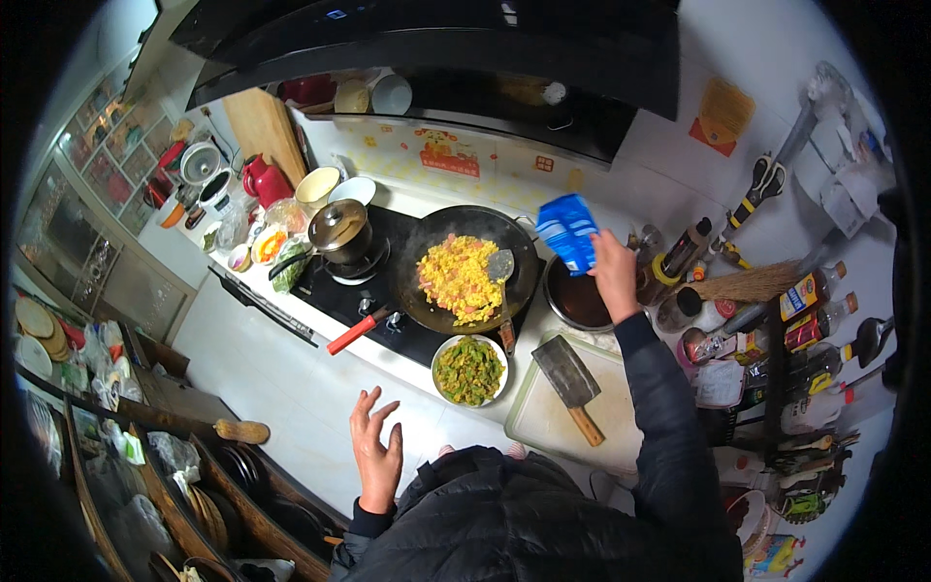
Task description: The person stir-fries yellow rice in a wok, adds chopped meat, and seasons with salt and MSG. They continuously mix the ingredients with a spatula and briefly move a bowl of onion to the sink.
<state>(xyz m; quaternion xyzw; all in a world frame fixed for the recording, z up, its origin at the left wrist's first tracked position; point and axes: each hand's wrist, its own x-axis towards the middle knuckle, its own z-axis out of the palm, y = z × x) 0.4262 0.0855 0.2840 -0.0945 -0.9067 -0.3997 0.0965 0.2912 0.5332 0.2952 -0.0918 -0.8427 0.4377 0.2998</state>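
My right hand point(614, 275) grips a blue plastic packet point(569, 231) above a dark pot point(558, 291) of brown liquid. Left of it, a black wok point(407, 291) on the hob holds a yellow scramble with pink pieces point(458, 276), faintly steaming. Resting in the wok is a metal spatula point(500, 266), its wooden handle over the near rim. My left hand point(378, 455) hangs over the floor with fingers apart, holding nothing. A white bowl of cooked green vegetables point(469, 371) stands before the wok. On a cutting board point(542, 415) lies a cleaver point(569, 375).
A lidded saucepan point(340, 229) sits on the left burner. The wok's red handle point(356, 335) juts past the counter edge. Bottles and jars point(680, 251) crowd the right side. Overhead is a black range hood point(436, 51); a wooden shelf unit point(196, 465) stands at lower left.
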